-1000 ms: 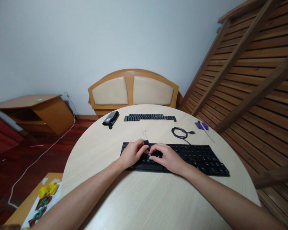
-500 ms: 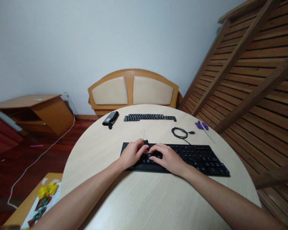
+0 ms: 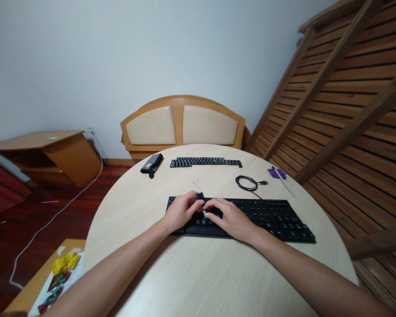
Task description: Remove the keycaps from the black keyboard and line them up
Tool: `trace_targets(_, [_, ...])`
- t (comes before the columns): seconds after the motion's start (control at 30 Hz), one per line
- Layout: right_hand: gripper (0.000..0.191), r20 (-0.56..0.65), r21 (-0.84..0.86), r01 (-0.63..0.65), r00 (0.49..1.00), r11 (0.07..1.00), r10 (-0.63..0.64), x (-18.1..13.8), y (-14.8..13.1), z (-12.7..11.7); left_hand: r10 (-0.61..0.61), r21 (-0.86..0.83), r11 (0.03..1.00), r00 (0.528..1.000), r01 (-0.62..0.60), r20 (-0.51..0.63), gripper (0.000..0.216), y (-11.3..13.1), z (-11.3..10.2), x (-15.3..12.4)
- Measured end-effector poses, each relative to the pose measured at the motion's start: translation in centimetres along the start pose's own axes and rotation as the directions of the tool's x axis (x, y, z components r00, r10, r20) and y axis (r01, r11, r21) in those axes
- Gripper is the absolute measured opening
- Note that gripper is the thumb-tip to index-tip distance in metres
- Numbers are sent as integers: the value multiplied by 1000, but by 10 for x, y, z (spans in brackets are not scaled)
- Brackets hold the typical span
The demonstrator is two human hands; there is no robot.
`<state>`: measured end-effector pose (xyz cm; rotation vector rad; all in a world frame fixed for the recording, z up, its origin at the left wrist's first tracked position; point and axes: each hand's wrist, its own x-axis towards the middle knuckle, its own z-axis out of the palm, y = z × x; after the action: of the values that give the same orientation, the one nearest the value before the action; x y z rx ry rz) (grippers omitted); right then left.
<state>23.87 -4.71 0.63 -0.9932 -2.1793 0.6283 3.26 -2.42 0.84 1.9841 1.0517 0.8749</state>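
A black keyboard (image 3: 267, 218) lies flat on the round table, with many of its keys off in the middle. My left hand (image 3: 185, 209) is closed over its left half, fingers wrapped round a small black keycap puller (image 3: 200, 196) whose two thin wires point away from me. Close beside it, my right hand (image 3: 229, 218) rests over the keyboard, thumb and forefinger pinched at a small dark keycap (image 3: 205, 212). The fingertips of both hands nearly meet and partly hide the keycap.
Loose keycaps (image 3: 204, 162) stand in rows at the table's far side. A folded black pouch (image 3: 152, 164) lies to their left. The coiled cable (image 3: 247, 183) sits behind the keyboard; a purple cloth (image 3: 277, 173) with a thin white stick lies at right.
The keycap between my fingertips has tilted and shifted slightly up and left. Both hands otherwise stay in nearly the same place.
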Motion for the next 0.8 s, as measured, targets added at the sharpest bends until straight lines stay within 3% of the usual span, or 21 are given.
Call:
trace_targets(0.43, [17,24,-18,13,1000,1000,-12,2,-1,-4,-38,-96,995,999,37,-10,25,-7,5,1])
trace_targets(0.8, [17,37,-107,55,998,993,-52,0,6,-4,-27,-65,998,1000,28,13,24,-3,4,0])
